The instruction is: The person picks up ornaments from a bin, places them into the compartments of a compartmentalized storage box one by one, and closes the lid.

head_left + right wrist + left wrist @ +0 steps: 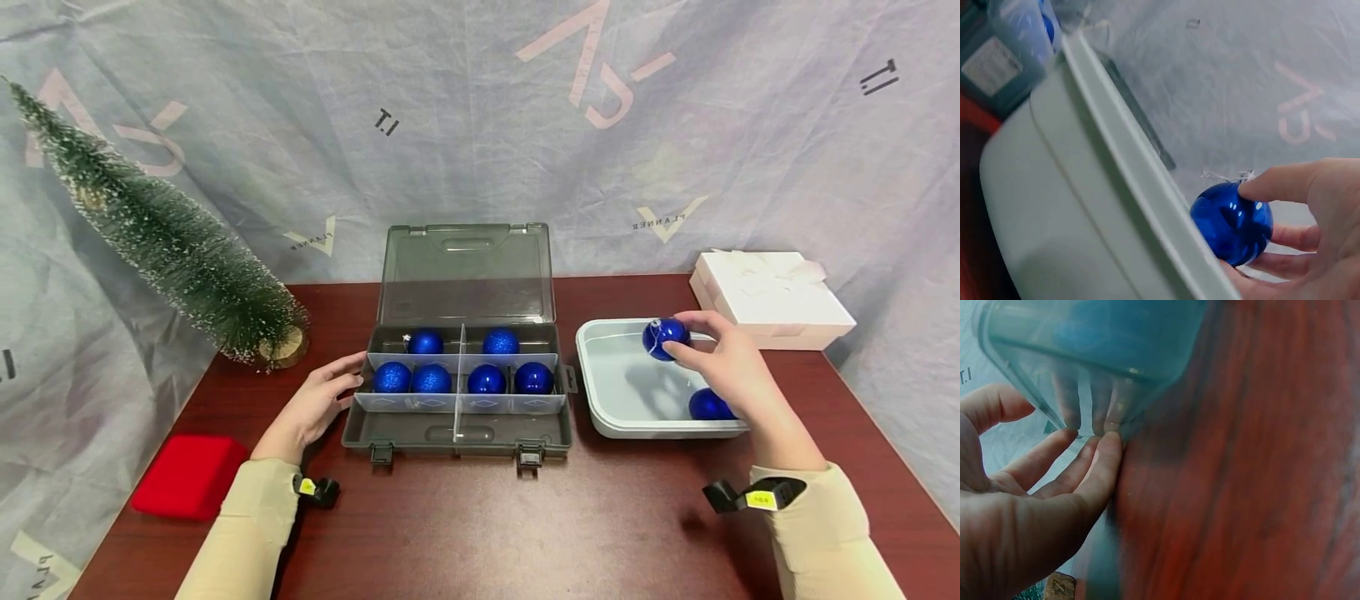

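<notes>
R hand (pixel 723 358): thumb & fingers are pinching the held ball (pixel 664 342), glossy blue.
Held ball: is hanging over the white tray (pixel 667 430), nr tray's rear edge; silvery string (pixel 1216 177) is trailing on top.
Second ball (pixel 709 405): is lying in tray, nr front R corner, partly behind R hand.
L hand (pixel 315 404): fingertips are touching L edge of organizer (pixel 397 432), grasping nothing.
Stored balls (pixel 534 378): six are sitting in organizer; 1 per rear cell, 2 per mid cell.
Risk (a): smooth ball may be slipping, prob. b/c of fingertip-only hold.
Risk (b): string could be snagging on a divider (pixel 510 404).
Risk (c): organizer might be skidding if L fingertips push.
</notes>
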The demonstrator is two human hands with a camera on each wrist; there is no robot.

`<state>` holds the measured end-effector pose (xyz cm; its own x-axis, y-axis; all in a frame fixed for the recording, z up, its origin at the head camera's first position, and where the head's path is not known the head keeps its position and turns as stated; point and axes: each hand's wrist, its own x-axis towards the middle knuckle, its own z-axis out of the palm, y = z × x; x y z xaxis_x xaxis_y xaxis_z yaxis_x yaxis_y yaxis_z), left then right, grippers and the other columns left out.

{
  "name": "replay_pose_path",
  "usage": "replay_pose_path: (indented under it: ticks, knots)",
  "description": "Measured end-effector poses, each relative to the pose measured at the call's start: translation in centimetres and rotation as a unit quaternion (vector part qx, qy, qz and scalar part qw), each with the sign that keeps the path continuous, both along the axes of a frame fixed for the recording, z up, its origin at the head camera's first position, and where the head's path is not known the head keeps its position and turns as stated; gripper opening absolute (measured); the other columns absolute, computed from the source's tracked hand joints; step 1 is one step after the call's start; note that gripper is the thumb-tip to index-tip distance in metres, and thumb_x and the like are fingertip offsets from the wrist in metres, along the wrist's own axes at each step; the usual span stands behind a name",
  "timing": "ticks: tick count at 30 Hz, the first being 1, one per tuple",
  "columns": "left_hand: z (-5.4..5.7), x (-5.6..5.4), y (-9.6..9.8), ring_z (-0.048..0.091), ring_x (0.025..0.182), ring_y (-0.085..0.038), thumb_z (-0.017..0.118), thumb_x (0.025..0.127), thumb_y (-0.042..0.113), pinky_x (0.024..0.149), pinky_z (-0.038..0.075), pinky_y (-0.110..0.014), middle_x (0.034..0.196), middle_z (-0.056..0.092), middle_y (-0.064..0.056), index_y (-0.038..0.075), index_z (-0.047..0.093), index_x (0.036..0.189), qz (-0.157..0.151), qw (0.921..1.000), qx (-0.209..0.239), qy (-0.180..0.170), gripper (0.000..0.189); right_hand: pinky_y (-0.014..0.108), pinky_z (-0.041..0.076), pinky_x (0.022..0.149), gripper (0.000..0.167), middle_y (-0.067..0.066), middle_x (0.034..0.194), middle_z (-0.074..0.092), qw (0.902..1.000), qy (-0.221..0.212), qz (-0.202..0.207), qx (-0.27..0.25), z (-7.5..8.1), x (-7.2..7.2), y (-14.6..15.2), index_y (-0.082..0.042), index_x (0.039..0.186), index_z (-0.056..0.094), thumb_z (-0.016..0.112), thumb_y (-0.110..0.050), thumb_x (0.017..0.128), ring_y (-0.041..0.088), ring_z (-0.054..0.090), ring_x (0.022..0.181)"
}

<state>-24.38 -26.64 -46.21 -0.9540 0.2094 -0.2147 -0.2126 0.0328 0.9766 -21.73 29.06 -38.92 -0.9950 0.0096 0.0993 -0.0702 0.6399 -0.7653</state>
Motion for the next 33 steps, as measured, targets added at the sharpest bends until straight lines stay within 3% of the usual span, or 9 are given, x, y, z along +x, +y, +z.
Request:
replay_pose_path:
  ticks: [6, 14, 22, 33]
  knots:
    - [0.0, 0.0, 0.1, 0.016, 0.149, -0.036, 0.046, 0.103, 0.003, 0.116, 0.018, -0.059, 0.165, 0.015, -0.023, -0.004, 0.025, 0.16, 0.002, 1.0, 0.004, 0.002, 0.061, 0.008, 0.045, 0.078, 0.058, 0.026, 0.145, 0.051, 0.9978, 0.011, 0.012, -0.064, 1.0, 0.4, -1.8, 0.0, 0.145, 0.049, 0.071, -0.026, 0.098, 0.044, 0.057, 0.123]
    - [-0.1, 0.0, 0.0, 0.017, 0.148, -0.036, 0.046, 0.103, 0.003, 0.116, 0.018, -0.059, 0.164, 0.016, -0.023, -0.003, 0.026, 0.16, 0.002, 1.0, 0.003, 0.002, 0.061, 0.012, 0.049, 0.08, 0.051, 0.021, 0.139, 0.057, 0.9925, 0.036, 0.036, -0.111, 2.0, 1.0, -4.8, -0.003, 0.141, 0.053, 0.072, -0.022, 0.097, 0.042, 0.058, 0.122]
    - [-0.1, 0.0, 0.0, 0.019, 0.147, -0.035, 0.046, 0.103, 0.003, 0.115, 0.021, -0.057, 0.164, 0.017, -0.023, -0.004, 0.026, 0.159, 0.003, 1.0, 0.004, 0.005, 0.061, 0.015, 0.049, 0.082, 0.047, 0.017, 0.133, 0.06, 0.9879, 0.065, 0.061, -0.127, 2.3, 1.2, -7.9, -0.007, 0.137, 0.058, 0.075, -0.019, 0.095, 0.039, 0.059, 0.121]
    - [-0.1, 0.0, 0.0, 0.017, 0.148, -0.036, 0.046, 0.102, 0.003, 0.115, 0.02, -0.058, 0.164, 0.016, -0.023, -0.004, 0.025, 0.159, 0.003, 1.0, 0.002, 0.003, 0.061, 0.027, 0.049, 0.096, 0.042, 0.013, 0.124, 0.065, 0.9749, 0.097, 0.126, -0.156, 1.9, 1.0, -12.5, -0.004, 0.132, 0.062, 0.076, -0.007, 0.092, 0.025, 0.059, 0.117]
